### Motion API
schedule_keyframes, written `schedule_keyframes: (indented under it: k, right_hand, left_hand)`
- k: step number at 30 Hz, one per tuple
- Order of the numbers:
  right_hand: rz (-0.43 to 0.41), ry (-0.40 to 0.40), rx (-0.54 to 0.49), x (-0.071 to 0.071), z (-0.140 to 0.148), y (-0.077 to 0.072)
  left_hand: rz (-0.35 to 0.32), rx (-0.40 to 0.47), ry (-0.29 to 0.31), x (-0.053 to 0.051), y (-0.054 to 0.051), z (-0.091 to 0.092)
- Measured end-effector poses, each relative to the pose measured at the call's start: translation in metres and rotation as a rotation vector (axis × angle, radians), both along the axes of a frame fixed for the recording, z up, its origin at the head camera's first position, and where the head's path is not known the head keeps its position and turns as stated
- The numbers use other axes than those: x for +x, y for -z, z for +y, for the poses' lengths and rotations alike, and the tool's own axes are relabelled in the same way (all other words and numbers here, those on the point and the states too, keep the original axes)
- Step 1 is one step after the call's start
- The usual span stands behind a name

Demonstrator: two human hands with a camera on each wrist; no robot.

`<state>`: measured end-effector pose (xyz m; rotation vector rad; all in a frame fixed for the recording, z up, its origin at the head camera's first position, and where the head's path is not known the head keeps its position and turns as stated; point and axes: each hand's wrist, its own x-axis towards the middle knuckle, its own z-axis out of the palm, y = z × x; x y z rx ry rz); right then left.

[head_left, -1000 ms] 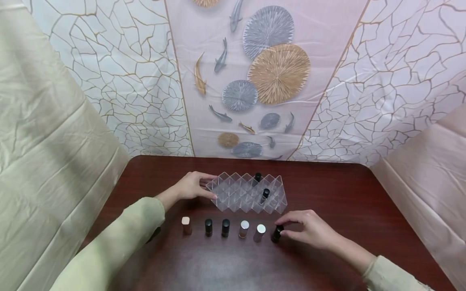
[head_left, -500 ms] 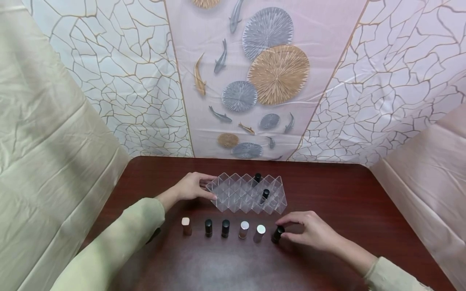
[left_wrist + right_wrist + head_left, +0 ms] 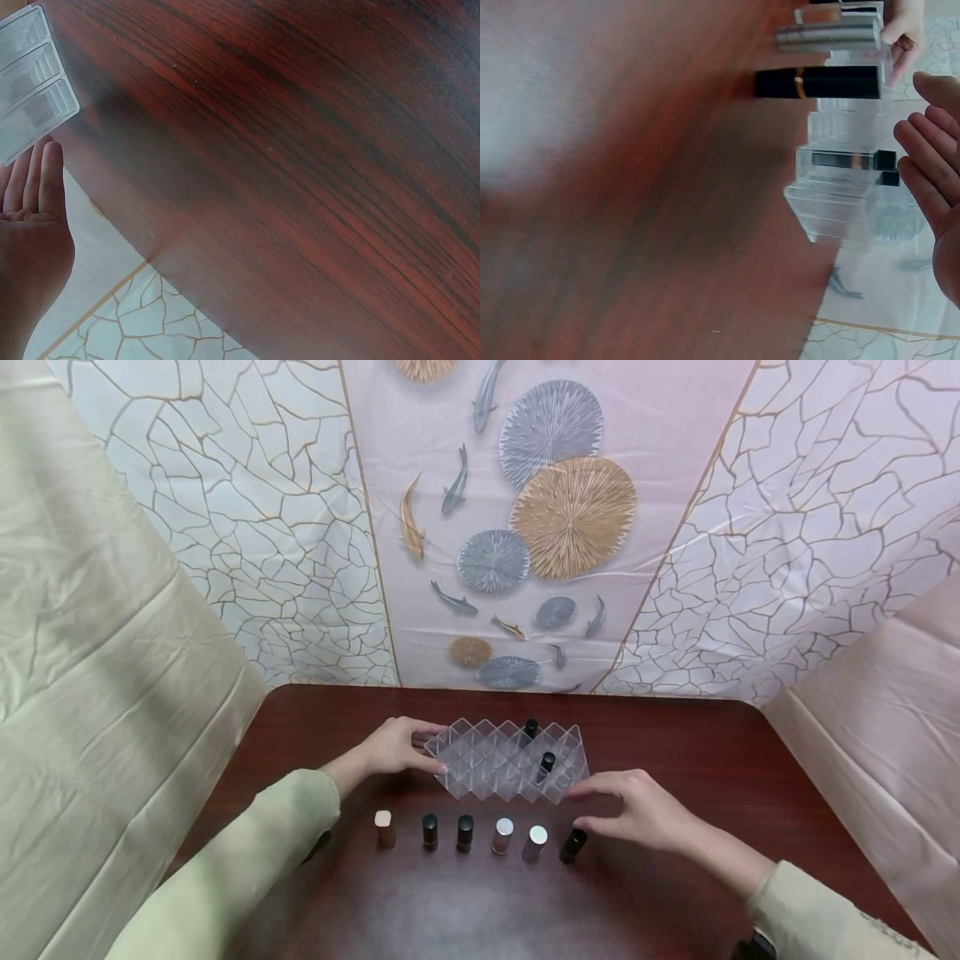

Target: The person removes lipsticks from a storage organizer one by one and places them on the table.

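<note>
A clear plastic lipstick organizer [image 3: 487,760] with diamond-shaped compartments stands on the table; two black-capped lipsticks [image 3: 546,766] stand in its right part. My left hand [image 3: 393,745] holds the organizer's left end, thumb at the front, fingers at the back; straight fingers [image 3: 51,176] show in the left wrist view. A black lipstick [image 3: 573,845] stands upright at the right end of a row in front. My right hand [image 3: 637,810] is just above and beside it, thumb and fingers spread, holding nothing. In the right wrist view a gap separates this hand from the black lipstick [image 3: 817,82].
Left of the black lipstick, the row runs on with two silver-capped lipsticks [image 3: 536,842], two black ones [image 3: 465,832] and one with a square peach cap [image 3: 384,828]. The dark red wooden table [image 3: 675,735] ends at a patterned cloth backdrop [image 3: 570,610].
My right hand's fingers were at the black lipstick's top; they have come off it and moved up, toward the organizer. The lipstick stays in the row. My left hand has not moved.
</note>
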<state>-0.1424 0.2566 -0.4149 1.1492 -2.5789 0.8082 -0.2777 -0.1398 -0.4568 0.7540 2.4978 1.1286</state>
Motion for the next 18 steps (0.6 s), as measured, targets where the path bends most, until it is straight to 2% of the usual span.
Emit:
schedule_keyframes:
  k: [18]
  right_hand:
    - [-0.054, 0.017, 0.080, -0.047, -0.014, -0.039]
  left_hand:
    - [-0.016, 0.017, 0.002, -0.001, 0.001, 0.000]
